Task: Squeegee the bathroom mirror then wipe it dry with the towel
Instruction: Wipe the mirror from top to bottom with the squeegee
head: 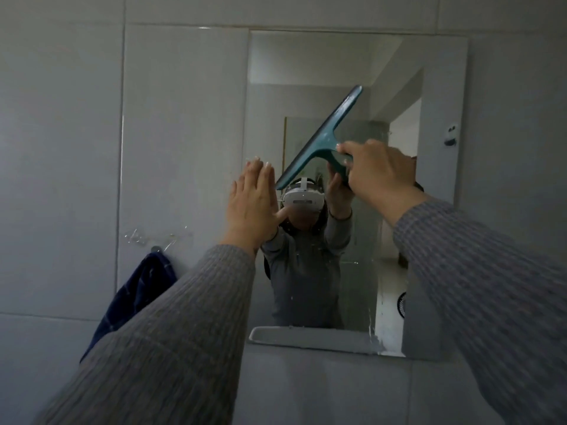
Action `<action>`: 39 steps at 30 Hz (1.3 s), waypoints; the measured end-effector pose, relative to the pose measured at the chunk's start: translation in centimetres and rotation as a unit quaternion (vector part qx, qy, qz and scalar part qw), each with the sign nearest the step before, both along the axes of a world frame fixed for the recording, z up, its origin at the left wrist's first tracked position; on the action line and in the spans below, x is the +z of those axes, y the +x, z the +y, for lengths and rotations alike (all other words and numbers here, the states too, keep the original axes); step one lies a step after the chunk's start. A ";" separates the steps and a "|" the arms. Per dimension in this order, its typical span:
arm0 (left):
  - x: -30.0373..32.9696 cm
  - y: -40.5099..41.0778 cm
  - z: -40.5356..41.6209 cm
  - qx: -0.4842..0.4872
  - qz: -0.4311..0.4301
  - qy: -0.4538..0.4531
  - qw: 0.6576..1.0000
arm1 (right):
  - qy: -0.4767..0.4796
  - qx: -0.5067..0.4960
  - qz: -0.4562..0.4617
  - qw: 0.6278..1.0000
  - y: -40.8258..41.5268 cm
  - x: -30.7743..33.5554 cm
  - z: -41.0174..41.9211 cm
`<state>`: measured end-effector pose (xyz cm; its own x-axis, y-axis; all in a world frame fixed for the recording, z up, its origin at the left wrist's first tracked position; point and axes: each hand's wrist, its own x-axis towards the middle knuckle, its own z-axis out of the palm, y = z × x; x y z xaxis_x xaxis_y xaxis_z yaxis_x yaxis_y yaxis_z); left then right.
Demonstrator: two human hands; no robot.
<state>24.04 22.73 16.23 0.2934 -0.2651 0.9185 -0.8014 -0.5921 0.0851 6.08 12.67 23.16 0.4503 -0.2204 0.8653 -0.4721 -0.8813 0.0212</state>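
A rectangular bathroom mirror (310, 62) hangs on the tiled wall, with water streaks low on its right side. My right hand (377, 173) grips the handle of a teal squeegee (322, 136), whose blade lies tilted against the glass near the mirror's middle. My left hand (253, 204) is flat, fingers together and pointing up, at the mirror's left edge and holds nothing. A dark blue towel (135, 292) hangs from a wall hook left of the mirror, partly hidden behind my left sleeve.
A white shelf (306, 337) runs along the mirror's lower edge. The mirror's white frame (441, 185) has a small hook sticker on its right side. Grey wall tiles (61, 148) surround everything. The glass reflects the person wearing a headset.
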 end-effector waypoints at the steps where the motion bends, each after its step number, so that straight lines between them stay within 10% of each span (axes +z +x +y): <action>1: 0.0 0.0 -0.1 -0.003 0.005 0.009 1.000 | 0.007 -0.006 0.004 1.000 -0.5 0.0 -0.4; 16: -0.6 0.1 -1.5 -0.005 0.062 0.034 0.997 | 0.160 -0.055 -0.099 0.981 -6.0 -2.9 -9.1; 39: 1.5 -1.4 0.3 -0.061 0.027 -0.018 0.998 | 0.380 0.174 -0.268 0.868 4.2 -11.4 0.8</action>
<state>22.60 23.03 17.74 0.3109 -0.2697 0.9114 -0.8612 -0.4857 0.1500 10.29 13.47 11.73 0.1820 -0.7504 0.6355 0.0624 -0.6362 -0.7690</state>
